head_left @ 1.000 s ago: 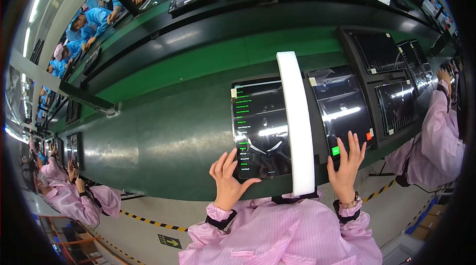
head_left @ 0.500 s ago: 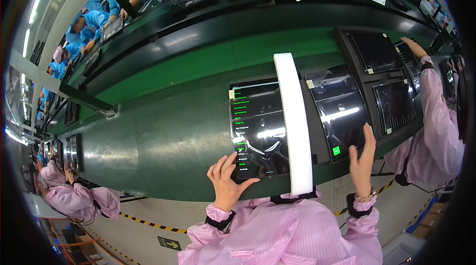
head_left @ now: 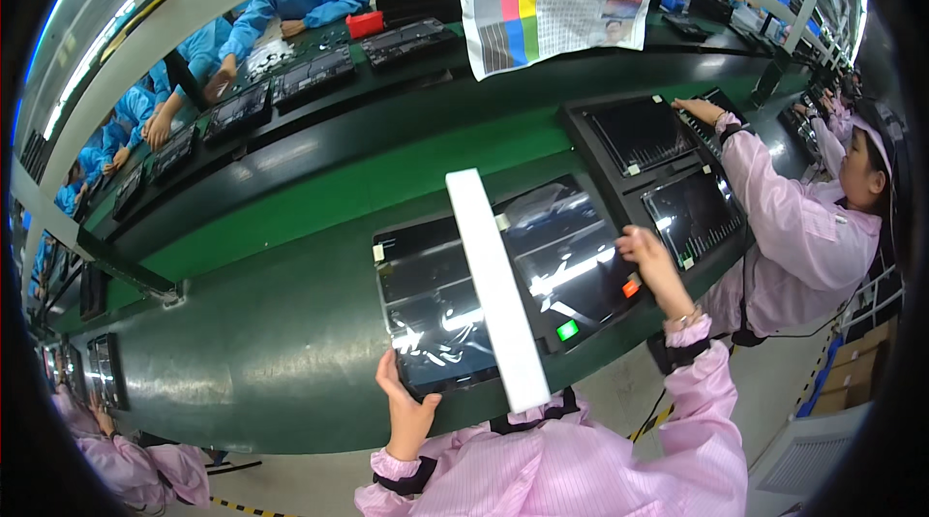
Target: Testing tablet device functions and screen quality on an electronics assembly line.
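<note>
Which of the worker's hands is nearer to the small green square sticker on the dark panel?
Right. The right hand rests on the panel's right edge, just above and right of the green sticker. The left hand grips the other panel's near-left corner, beyond the white bar.

We have bare green belt (head_left: 261,323) left of our panel (head_left: 435,314); rightward, another panel (head_left: 571,260) and a neighbour's sleeve (head_left: 784,217) crowd us.

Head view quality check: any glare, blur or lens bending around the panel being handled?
Head view: overhead lights throw white glare streaks across the glossy dark panel; the white strip lying over it stays readable. Left hand and right hand at its edges look slightly soft. Fisheye bends the green conveyor and rails; black vignette fills the corners.
</note>
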